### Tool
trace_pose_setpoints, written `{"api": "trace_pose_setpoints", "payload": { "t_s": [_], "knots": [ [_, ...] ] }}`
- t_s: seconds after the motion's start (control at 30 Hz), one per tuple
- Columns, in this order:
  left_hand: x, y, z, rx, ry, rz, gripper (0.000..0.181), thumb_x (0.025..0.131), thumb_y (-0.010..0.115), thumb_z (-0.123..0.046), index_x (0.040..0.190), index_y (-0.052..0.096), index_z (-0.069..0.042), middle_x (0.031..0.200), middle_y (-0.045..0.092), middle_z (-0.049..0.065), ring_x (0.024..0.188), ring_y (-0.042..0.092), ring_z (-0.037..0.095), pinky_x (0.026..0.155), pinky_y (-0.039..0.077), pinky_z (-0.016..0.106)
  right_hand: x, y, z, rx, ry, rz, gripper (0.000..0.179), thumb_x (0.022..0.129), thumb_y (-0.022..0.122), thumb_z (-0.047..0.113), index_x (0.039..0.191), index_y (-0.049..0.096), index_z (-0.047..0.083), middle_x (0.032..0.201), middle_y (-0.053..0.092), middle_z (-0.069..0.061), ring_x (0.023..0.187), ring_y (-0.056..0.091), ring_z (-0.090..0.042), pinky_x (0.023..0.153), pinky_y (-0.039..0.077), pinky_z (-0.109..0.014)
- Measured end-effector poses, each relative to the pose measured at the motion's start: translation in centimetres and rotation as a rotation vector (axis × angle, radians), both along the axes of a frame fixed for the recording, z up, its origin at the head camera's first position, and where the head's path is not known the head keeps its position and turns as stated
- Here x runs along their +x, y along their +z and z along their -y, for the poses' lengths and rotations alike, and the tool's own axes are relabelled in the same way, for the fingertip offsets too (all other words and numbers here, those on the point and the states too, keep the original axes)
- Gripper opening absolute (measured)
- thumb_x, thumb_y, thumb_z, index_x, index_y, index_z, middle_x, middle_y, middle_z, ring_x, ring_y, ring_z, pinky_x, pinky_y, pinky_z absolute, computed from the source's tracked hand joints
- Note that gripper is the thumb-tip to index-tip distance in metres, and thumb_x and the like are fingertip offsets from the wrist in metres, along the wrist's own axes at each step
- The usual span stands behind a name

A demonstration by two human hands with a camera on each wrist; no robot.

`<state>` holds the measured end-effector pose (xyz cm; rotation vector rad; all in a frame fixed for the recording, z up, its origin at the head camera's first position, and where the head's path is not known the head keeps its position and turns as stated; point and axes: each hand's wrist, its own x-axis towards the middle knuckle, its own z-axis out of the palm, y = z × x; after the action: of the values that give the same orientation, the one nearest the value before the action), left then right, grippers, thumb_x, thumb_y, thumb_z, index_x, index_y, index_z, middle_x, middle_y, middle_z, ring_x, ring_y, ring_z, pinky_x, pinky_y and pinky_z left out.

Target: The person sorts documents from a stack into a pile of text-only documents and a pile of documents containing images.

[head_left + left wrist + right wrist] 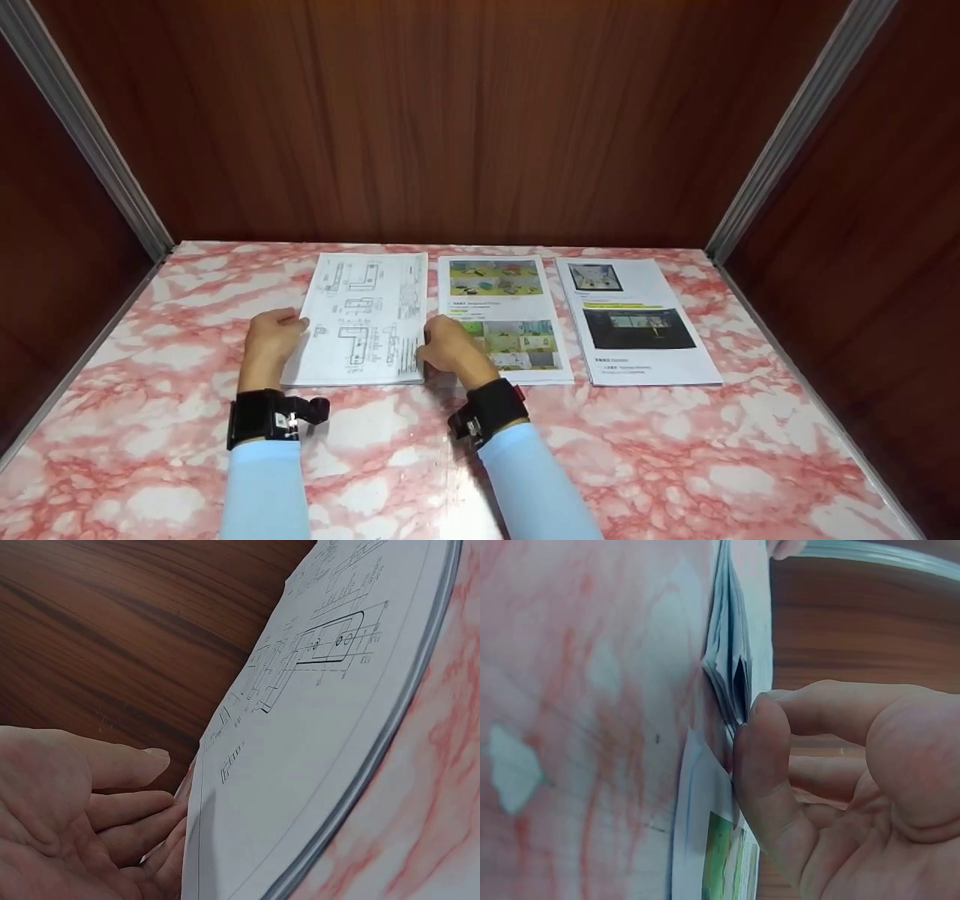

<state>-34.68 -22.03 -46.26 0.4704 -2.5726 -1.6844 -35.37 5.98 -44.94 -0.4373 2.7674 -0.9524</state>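
Note:
A stack of papers (360,315) printed with technical line drawings lies on the table between both hands. At its left edge is my left hand (271,337). In the left wrist view, the left fingers (139,829) are at the paper's edge, some tips hidden by it, and the thumb stands apart from the sheet. My right hand (454,346) pinches the stack's right edge near the lower corner. In the right wrist view, the thumb and index finger (761,757) meet at that edge, where the sheets (731,660) bulge slightly apart.
Beside the right hand lies a second stack with colour pictures (499,307), partly covered by that hand. A third stack (637,367) with dark pictures lies further right. The pink marbled table (675,450) is enclosed by brown wood-grain panels (435,135) at the back and sides.

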Motion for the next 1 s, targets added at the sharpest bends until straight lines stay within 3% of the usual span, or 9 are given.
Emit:
{"api": "trace_pose_setpoints", "payload": {
  "t_s": [0.23,0.43,0.77,1.0],
  "knots": [
    [0.03,-0.17,0.17,0.008,-0.007,0.0,0.055,0.102,0.056,-0.015,0.15,0.045,0.009,0.148,0.052,0.031,0.136,0.051,0.041,0.114,0.039,0.047,0.08,-0.02,0.09,-0.004,0.006,-0.002,0.024,0.086,0.07,0.002,0.071,0.054,0.012,0.067,0.052,0.002,0.064,0.052,-0.016,0.061,0.042,-0.027],
    [0.0,-0.13,0.09,0.006,0.016,0.007,0.053,0.102,0.056,-0.016,0.149,0.049,0.007,0.146,0.054,0.029,0.13,0.054,0.035,0.108,0.042,0.041,-0.04,-0.16,0.06,-0.013,-0.004,0.022,0.029,0.088,0.067,0.003,0.068,0.049,0.013,0.064,0.047,0.002,0.06,0.048,-0.017,0.057,0.039,-0.028],
    [0.18,-0.16,0.14,0.014,0.01,-0.013,0.054,0.102,0.058,-0.015,0.149,0.048,0.008,0.146,0.054,0.03,0.131,0.053,0.038,0.112,0.041,0.045,0.05,-0.04,0.0,-0.026,-0.005,0.023,0.029,0.087,0.068,0.004,0.065,0.052,0.013,0.061,0.049,0.002,0.057,0.048,-0.016,0.055,0.039,-0.027],
    [0.05,0.2,-0.07,0.029,0.052,-0.036,0.054,0.101,0.058,-0.015,0.149,0.047,0.008,0.143,0.057,0.03,0.125,0.056,0.035,0.105,0.043,0.041,0.08,0.51,-0.51,-0.095,-0.009,0.013,0.041,0.093,0.063,0.005,0.064,0.035,0.016,0.054,0.031,0.004,0.048,0.037,-0.011,0.052,0.028,-0.027]
  ]
}}
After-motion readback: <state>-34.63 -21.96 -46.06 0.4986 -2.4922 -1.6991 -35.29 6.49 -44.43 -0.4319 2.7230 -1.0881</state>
